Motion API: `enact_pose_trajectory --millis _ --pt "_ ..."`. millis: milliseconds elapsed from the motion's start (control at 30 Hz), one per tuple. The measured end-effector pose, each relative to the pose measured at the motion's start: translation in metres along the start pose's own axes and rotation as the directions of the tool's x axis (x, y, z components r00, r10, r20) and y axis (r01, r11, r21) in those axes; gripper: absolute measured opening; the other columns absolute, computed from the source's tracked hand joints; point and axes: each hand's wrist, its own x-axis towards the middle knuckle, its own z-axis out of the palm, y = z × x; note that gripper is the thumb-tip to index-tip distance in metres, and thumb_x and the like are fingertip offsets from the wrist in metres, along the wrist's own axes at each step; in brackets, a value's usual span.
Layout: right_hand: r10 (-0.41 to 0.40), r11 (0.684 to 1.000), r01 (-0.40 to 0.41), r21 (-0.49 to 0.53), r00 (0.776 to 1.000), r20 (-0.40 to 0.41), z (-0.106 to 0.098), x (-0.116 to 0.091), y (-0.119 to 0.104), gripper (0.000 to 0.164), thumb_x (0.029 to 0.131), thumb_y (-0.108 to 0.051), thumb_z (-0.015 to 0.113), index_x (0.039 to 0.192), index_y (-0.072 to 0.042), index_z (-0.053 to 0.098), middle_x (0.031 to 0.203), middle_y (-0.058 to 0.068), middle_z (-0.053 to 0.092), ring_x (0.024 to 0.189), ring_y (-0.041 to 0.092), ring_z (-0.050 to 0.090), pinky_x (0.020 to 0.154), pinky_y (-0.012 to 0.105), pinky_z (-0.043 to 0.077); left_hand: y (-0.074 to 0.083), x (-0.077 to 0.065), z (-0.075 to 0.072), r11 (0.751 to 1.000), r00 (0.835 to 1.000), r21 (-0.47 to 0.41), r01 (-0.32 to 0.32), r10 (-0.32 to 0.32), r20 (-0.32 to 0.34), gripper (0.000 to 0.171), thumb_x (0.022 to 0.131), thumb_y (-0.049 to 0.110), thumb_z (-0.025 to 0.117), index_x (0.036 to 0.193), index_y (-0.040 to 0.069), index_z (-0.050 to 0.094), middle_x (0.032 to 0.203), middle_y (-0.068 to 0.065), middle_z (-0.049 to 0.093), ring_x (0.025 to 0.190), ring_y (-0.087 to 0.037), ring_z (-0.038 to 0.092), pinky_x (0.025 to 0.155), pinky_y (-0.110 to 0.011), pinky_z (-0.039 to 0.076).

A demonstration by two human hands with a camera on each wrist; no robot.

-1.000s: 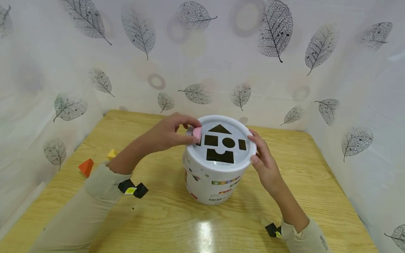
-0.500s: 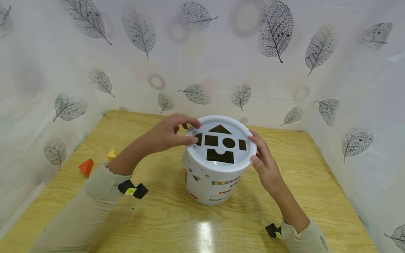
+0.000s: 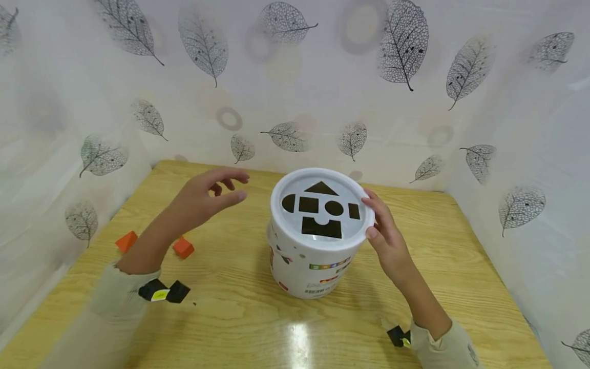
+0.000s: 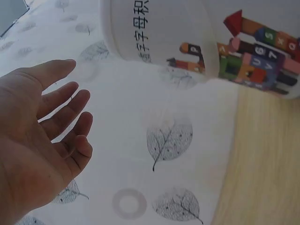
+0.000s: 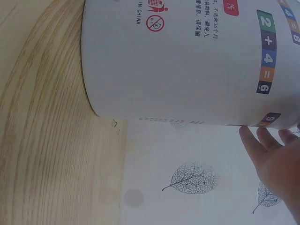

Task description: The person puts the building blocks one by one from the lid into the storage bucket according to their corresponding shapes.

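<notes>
A white bucket (image 3: 306, 274) printed with sums and pictures of blocks stands upright on the wooden table. Its white lid (image 3: 295, 228) has several shaped holes, among them a triangle, a square, a circle and a half-round slot. To the left of the bucket, my left hand (image 3: 209, 195) hovers with nothing in it, fingers loosely bent and thumb apart; the left wrist view shows its bare palm. My right hand (image 3: 389, 238) holds the right side of the bucket at the lid's rim, index finger and thumb on the edge.
Two orange blocks lie on the left of the table: a pointed block (image 3: 126, 241) and a small block (image 3: 183, 247) beside my left forearm. White sheeting (image 3: 295, 92) with a leaf print rises behind the table (image 3: 230, 307) and along both sides.
A pink block pinched by my left hand went out of sight at the lid's half-round slot. My left hand then drew back left, exposing the small orange block. My right hand stayed put.
</notes>
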Motion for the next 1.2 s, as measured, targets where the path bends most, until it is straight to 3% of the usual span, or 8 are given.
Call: enact_pose_trajectory --millis 200,367,500,700,967,1200 --pt "-0.016 1.000 0.017 0.009 1.000 -0.007 0.002 0.000 -0.003 0.050 0.108 -0.020 0.047 0.154 -0.004 0.033 0.167 0.012 0.017 0.145 0.015 0.037 0.104 0.021 0.046 -0.034 -0.026 -0.015 0.991 0.989 0.029 0.134 -0.131 -0.074 0.039 0.100 0.041 0.062 0.137 0.029 0.059 0.133 0.007 0.062 0.107 -0.008 0.054 0.090 -0.030 0.042" --pt "0.003 1.000 -0.003 0.002 1.000 -0.011 0.001 0.000 -0.002 0.051 0.108 -0.021 0.047 0.154 -0.005 0.033 0.167 0.010 0.018 0.146 0.016 0.037 0.104 0.022 0.046 -0.064 -0.049 -0.024 0.974 0.970 0.062 0.217 -0.208 -0.126 0.044 0.101 0.042 0.061 0.141 0.026 0.056 0.136 0.001 0.060 0.106 -0.007 0.051 0.087 -0.024 0.039" --pt "0.013 1.000 -0.013 0.001 1.000 -0.012 0.001 -0.001 -0.002 0.051 0.108 -0.021 0.047 0.154 -0.005 0.033 0.167 0.009 0.018 0.146 0.019 0.037 0.104 0.022 0.046 -0.084 -0.064 -0.028 0.956 0.955 0.108 0.272 -0.254 -0.153 0.050 0.101 0.043 0.060 0.143 0.016 0.055 0.136 -0.009 0.060 0.108 -0.016 0.051 0.082 -0.025 0.040" --pt "0.009 1.000 -0.009 -0.001 1.000 -0.002 0.002 0.000 -0.001 0.050 0.108 -0.020 0.047 0.154 -0.005 0.033 0.167 0.010 0.017 0.146 0.016 0.035 0.104 0.022 0.046 -0.110 -0.084 -0.033 0.916 0.917 0.119 0.384 -0.364 -0.161 0.059 0.101 0.049 0.057 0.146 0.011 0.050 0.140 -0.018 0.055 0.114 -0.033 0.048 0.070 -0.026 0.048" --pt "0.023 1.000 -0.023 -0.012 1.000 0.006 0.000 0.000 0.000 0.052 0.108 -0.024 0.046 0.155 -0.006 0.032 0.167 0.009 0.017 0.148 0.022 0.034 0.105 0.022 0.045 -0.143 -0.100 -0.039 0.883 0.899 0.178 0.434 -0.412 -0.146 0.065 0.102 0.048 0.055 0.147 0.003 0.046 0.142 -0.025 0.051 0.117 -0.043 0.047 0.083 -0.049 0.047" --pt "0.031 0.999 -0.031 -0.015 0.999 0.017 -0.001 -0.001 -0.001 0.055 0.108 -0.027 0.046 0.156 -0.005 0.030 0.168 0.010 0.014 0.147 0.016 0.036 0.105 0.022 0.045 -0.161 -0.103 -0.045 0.865 0.893 0.226 0.448 -0.444 -0.071 0.065 0.102 0.048 0.056 0.147 0.002 0.046 0.143 -0.025 0.050 0.117 -0.043 0.048 0.076 -0.040 0.049"
